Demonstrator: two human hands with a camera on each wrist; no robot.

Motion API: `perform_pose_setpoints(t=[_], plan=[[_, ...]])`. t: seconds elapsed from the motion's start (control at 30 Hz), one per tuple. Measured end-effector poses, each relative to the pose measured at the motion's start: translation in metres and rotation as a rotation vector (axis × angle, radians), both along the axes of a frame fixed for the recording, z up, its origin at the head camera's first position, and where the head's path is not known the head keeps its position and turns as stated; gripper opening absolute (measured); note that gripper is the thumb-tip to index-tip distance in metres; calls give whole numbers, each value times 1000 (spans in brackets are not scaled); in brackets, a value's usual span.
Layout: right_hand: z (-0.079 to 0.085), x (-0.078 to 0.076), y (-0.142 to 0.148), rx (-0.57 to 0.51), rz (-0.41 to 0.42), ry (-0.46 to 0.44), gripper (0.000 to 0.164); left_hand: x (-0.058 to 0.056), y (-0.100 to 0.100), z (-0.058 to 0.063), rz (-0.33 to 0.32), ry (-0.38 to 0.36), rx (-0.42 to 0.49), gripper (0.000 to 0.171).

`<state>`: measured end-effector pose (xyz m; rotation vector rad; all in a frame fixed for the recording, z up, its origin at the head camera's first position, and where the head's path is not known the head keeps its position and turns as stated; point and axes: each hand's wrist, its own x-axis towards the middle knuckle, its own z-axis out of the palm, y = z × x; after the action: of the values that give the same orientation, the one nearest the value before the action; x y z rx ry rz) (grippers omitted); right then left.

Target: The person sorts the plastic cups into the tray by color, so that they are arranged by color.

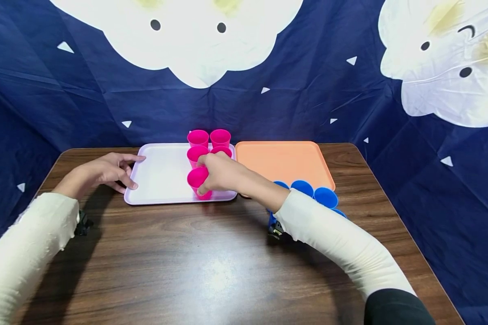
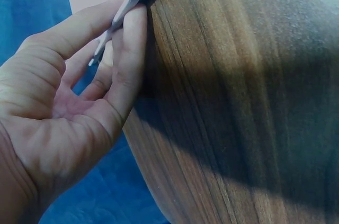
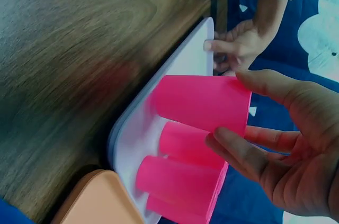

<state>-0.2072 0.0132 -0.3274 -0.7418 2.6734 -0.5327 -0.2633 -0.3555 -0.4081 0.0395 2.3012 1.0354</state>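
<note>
A right hand (image 1: 222, 172) pinches a pink cup (image 1: 196, 177) while the left hand (image 1: 113, 169) grips the white tray (image 1: 160, 174) by its edge.

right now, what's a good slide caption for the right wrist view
Right hand holds a pink cup beside other pink cups while left hand grips the pale tray.

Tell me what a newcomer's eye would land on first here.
Likely the bright pink cups at the right end of the pale tray, the nearest gripped by the right hand. Then the white clouds on the navy backdrop, and the blue cups near the orange tray, partly hidden by the right arm in the head view.
</note>
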Motion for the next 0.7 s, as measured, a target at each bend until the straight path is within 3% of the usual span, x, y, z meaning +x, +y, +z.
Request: perform_pose_setpoints(t=[0.7], plan=[[-10,-9,4,15,-31,19,70,1,0,1,-5,-9,6,115]])
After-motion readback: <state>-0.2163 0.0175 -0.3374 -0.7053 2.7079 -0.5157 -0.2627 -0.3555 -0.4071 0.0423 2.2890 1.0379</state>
